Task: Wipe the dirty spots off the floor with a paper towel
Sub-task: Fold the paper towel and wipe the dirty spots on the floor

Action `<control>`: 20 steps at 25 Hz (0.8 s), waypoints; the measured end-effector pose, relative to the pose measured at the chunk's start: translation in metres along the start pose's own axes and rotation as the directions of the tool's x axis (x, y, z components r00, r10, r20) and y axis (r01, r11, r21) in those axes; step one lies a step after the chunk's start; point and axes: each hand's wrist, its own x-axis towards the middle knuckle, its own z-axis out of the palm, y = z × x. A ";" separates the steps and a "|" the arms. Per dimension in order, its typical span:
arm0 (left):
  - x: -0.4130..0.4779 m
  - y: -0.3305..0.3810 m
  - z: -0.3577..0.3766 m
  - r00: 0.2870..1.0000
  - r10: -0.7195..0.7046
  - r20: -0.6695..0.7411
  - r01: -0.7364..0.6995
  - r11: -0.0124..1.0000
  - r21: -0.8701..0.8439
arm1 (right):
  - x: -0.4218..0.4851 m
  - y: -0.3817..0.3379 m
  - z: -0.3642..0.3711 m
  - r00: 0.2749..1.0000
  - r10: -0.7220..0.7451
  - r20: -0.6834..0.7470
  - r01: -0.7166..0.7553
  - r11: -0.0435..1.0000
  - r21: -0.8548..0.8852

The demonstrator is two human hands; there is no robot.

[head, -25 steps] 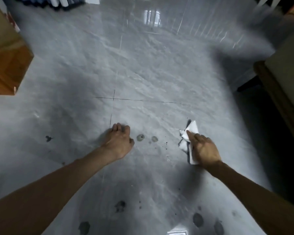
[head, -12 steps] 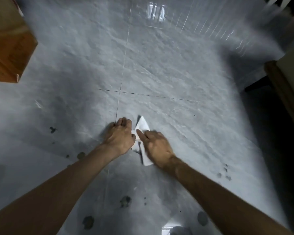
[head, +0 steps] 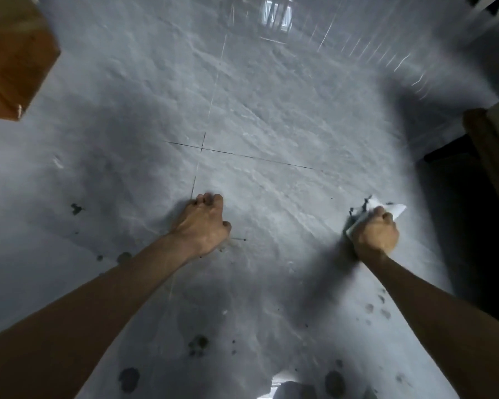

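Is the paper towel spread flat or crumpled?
Crumpled: the right hand grips the paper towel bunched, only creased corners sticking out.

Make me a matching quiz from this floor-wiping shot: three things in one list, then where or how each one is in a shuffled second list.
Things:
1. left hand
2. paper towel
3. brown box

Places or states:
A. top left corner of the view
B. fingers curled, braced on the floor, holding nothing
C. gripped by the right hand

Pairs: 1-B, 2-C, 3-A
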 end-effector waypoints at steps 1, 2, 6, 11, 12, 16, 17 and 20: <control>0.001 0.000 0.000 1.000 0.008 -0.006 -0.008 1.000 -0.007 | 0.001 -0.026 0.004 0.999 -0.033 0.005 0.033 0.999 0.021; 0.001 0.000 0.001 1.000 0.014 -0.009 -0.014 1.000 -0.009 | -0.009 -0.055 0.007 0.992 -0.129 0.013 0.128 0.991 0.033; 0.000 -0.001 0.003 1.000 -0.007 -0.017 0.007 1.000 -0.014 | -0.113 -0.139 0.005 0.750 -0.658 0.069 0.595 0.716 0.366; -0.016 -0.010 -0.017 0.996 -0.085 0.000 0.083 0.970 -0.227 | -0.125 -0.068 -0.005 0.545 -0.836 0.062 0.820 0.547 0.170; -0.024 -0.017 -0.021 0.995 -0.092 -0.025 0.083 0.965 -0.248 | -0.120 -0.049 -0.008 0.735 -0.673 0.080 0.663 0.739 0.125; -0.060 -0.070 -0.037 0.967 -0.210 -0.145 0.164 0.947 -0.275 | -0.146 -0.069 -0.004 0.971 -0.238 0.028 0.240 0.967 -0.085; -0.068 -0.088 -0.042 0.946 -0.276 -0.171 0.215 0.926 -0.310 | -0.160 -0.101 -0.005 0.969 -0.246 0.035 0.247 0.969 -0.009; -0.095 -0.146 -0.055 0.876 -0.400 -0.269 0.311 0.896 -0.318 | -0.233 -0.211 -0.001 0.793 -0.595 0.130 0.573 0.801 0.171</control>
